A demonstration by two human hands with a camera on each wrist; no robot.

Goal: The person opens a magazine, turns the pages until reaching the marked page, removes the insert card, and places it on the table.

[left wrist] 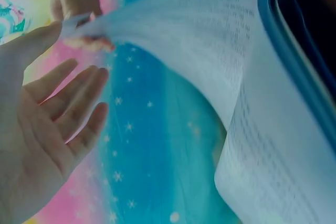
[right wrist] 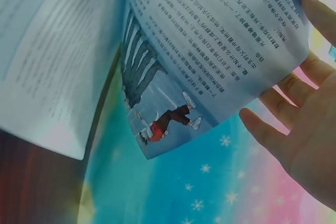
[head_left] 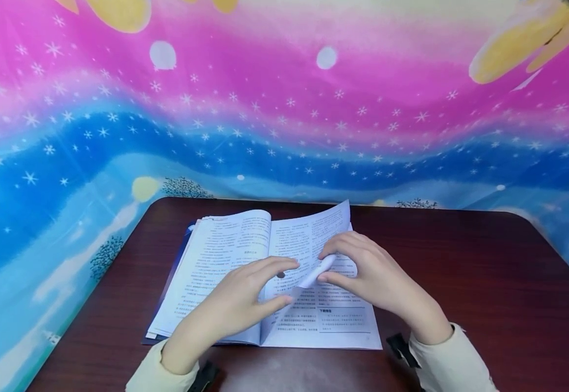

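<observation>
A magazine (head_left: 215,272) with a dark blue cover lies spread on the table, its columns of small print facing up. My right hand (head_left: 369,269) pinches the outer edge of a lifted page (head_left: 296,234), which curls and folds over between thumb and fingers. In the right wrist view, this page's other side carries print and a picture of a running figure (right wrist: 165,121). My left hand (head_left: 237,296) hovers over the magazine's middle, thumb and fingers apart. The left wrist view has the left hand (left wrist: 47,124) with loosely extended fingers, its thumb close to the page's edge.
The dark brown wooden table (head_left: 465,261) extends to the right of the magazine. Behind it hangs a colourful cloth (head_left: 274,109) with snowflakes on pink and blue. Dark straps (head_left: 402,351) sit at both wrists, by the pale sleeves (head_left: 453,362).
</observation>
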